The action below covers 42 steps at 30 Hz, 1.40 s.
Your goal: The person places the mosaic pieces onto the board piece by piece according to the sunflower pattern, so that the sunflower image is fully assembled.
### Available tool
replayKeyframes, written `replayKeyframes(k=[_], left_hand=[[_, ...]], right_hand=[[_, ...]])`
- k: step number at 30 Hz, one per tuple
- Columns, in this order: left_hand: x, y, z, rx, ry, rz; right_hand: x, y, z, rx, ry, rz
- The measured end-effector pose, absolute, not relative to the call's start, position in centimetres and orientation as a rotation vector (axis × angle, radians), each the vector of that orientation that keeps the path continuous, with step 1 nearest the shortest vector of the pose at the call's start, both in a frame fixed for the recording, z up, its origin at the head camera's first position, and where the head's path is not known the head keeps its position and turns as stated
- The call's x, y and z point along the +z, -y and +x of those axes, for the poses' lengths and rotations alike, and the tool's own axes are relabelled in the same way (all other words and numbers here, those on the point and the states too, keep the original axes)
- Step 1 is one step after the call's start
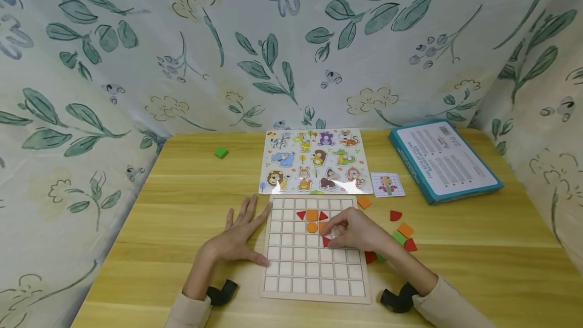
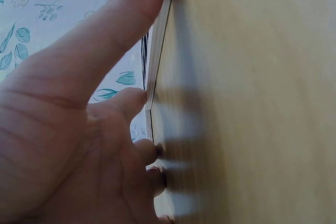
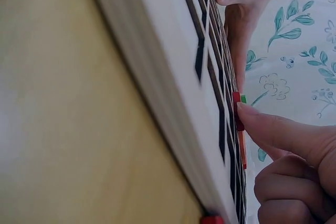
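We judge placing step in hand: right hand [image 1: 357,231] pinches red triangle piece [image 1: 326,240] on grid board [image 1: 314,287] (below 2 orange pieces [image 1: 311,215]); left hand [image 1: 241,234] flat, fingers spread, steadying board edge; next calls for seating piece square in cell

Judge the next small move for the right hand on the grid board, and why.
Probably press the red triangle piece flat into its cell: the right hand pinches it at the grid board, below the orange pieces, while the left hand steadies the board's edge.
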<state>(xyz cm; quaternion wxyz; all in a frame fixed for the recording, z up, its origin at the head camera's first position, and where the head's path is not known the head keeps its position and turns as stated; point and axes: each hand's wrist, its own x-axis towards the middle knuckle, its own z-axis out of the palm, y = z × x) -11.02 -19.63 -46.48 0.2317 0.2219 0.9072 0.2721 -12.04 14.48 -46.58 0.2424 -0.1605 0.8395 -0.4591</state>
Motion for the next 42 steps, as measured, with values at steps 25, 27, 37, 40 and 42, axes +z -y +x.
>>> replayKeyframes(k=[25,27,37,40,42], left_hand=[[-46.2,19.5,-10.9,0.755,-2.488,0.601],[-46.2,19.5,-10.9,0.756,-2.489,0.601],[-46.4,19.5,-10.9,0.750,-2.494,0.605],[-46.4,19.5,-10.9,0.751,-2.494,0.605],[-46.4,19.5,-10.9,0.753,-2.494,0.604]], right_hand=[[-46.7,-13.9,-12.2,-1.281,-2.293,-0.482],[-46.6,-14.0,-12.2,-1.284,-2.289,-0.472],[-46.6,-14.3,-12.2,-1.322,-2.264,-0.448],[-46.5,-14.7,-12.2,-1.325,-2.271,-0.415],[-46.4,-15.3,-12.3,-1.317,-2.294,-0.397]])
